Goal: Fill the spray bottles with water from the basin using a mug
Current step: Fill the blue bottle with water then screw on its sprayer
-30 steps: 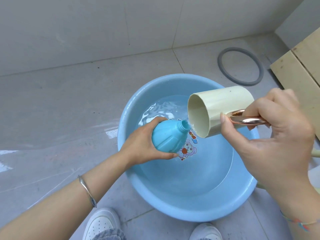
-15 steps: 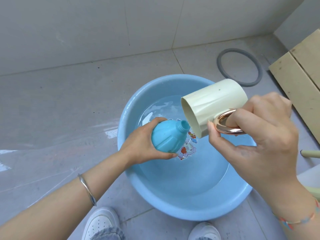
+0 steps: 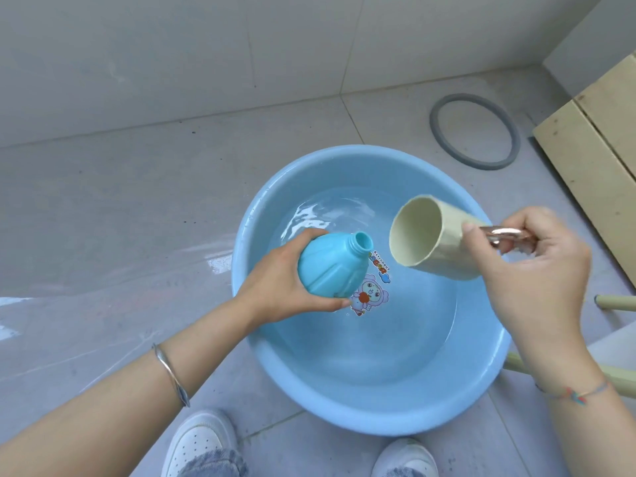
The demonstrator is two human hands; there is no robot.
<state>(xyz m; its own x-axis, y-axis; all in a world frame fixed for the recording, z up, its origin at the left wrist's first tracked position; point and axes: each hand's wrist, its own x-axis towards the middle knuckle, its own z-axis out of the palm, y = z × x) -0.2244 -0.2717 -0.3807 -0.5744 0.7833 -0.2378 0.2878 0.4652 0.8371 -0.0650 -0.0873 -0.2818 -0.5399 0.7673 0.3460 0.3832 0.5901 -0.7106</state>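
A light blue basin [image 3: 378,413] holds shallow water, with a cartoon sticker [image 3: 370,296] on its bottom. Over its left side my left hand [image 3: 278,287] grips a turquoise spray bottle [image 3: 330,266], capless and tilted with its open neck pointing up and right. My right hand [image 3: 537,280] holds a cream mug [image 3: 437,242] by its rose-gold handle [image 3: 506,235]. The mug lies on its side over the basin, mouth facing me, and its inside looks empty. A clear gap separates the mug's rim from the bottle's neck.
Wet grey floor tiles lie to the left. A grey rubber ring [image 3: 475,132] rests on the floor behind the basin. Pale wooden boards [image 3: 592,156] stand at the right. A pale green tube [image 3: 616,302] pokes in at the right edge. My white shoes [image 3: 199,442] are below the basin.
The mug's rim was at the bottle's neck, pouring; now my right hand has drawn the mug away to the right and turned its mouth toward me. The bottle has stayed put.
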